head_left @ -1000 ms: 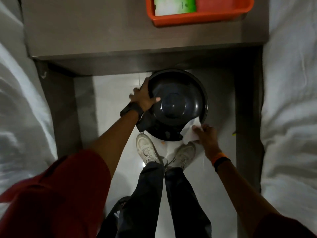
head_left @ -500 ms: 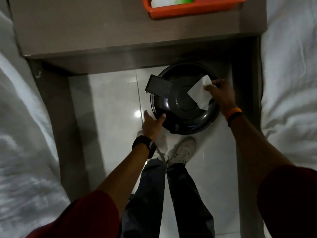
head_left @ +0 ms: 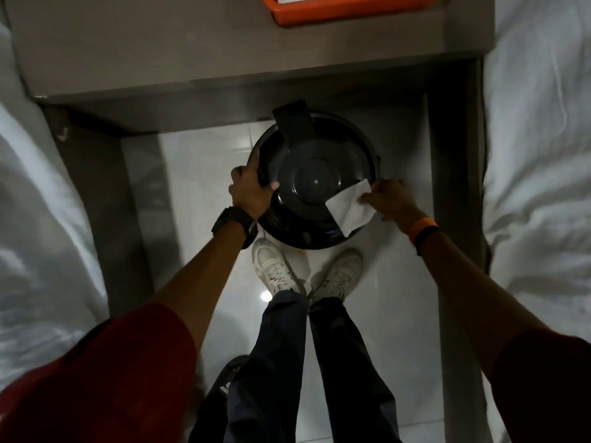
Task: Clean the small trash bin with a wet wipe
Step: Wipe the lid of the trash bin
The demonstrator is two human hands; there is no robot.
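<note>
Below, one bin (head_left: 315,183), one wipe (head_left: 348,207), two hands.

A bedroom, most likely in a hotel or a guest room. Two beds with white, wrinkled bedding, one (head_left: 48,219) at the left edge and one (head_left: 540,155) at the right edge. Between them a narrow aisle of glossy pale floor tiles (head_left: 198,193), with a lamp reflection. At the head of the aisle a grey-brown bedside table (head_left: 160,49), shared by both beds. On its top an orange plastic tray (head_left: 348,12). On the floor below it a small dark trash bin (head_left: 315,183). Dim indoor light everywhere.
</note>
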